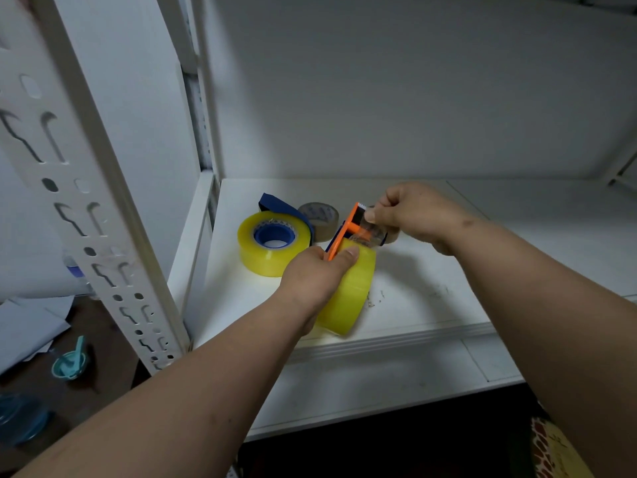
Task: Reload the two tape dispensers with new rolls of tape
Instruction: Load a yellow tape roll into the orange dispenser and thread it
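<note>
Both forearms reach forward; left hand [315, 270] grips with curled fingers; right hand [410, 213] pinches, fingers bent.

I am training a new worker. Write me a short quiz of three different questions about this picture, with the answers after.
1. True or false: the left hand holds the yellow tape roll with the orange dispenser.
2. What does the right hand pinch? A) clear tape end B) brown roll C) shelf post
3. Fill in: the blue dispenser lies flat on the ____.

Key: 1 true; 2 A; 3 shelf.
</note>
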